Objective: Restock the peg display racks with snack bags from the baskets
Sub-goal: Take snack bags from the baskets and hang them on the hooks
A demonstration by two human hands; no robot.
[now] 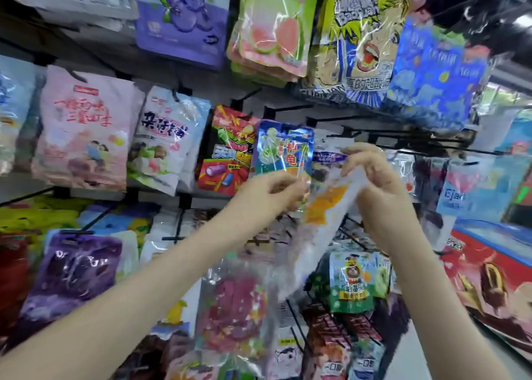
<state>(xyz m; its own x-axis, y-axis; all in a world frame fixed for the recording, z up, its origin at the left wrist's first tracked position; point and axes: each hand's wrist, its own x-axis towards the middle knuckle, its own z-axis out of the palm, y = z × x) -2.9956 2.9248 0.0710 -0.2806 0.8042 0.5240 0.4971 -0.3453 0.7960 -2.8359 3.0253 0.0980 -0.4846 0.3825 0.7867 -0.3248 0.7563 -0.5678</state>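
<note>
While both bare arms reach up to the peg rack (pixel 403 136), the two grips hold one white and orange snack bag (pixel 325 210) between them. The left grip (pixel 270 189) pinches the bag's left edge with curled fingers and thumb. The right grip (pixel 377 178) is curled round the bag's top right side. The bag is tilted and blurry, so its print cannot be read. It is up in the air in front of the middle row of the rack, and it is hard to tell if it touches a peg. Just behind the left grip hangs a blue lollipop bag (pixel 283 152), with a red candy bag (pixel 227 152) beside it. A big pink bag (pixel 83 129) hangs far to the left. Lower down hang a purple bag (pixel 72 270) and a green bear bag (pixel 357 281).
</note>
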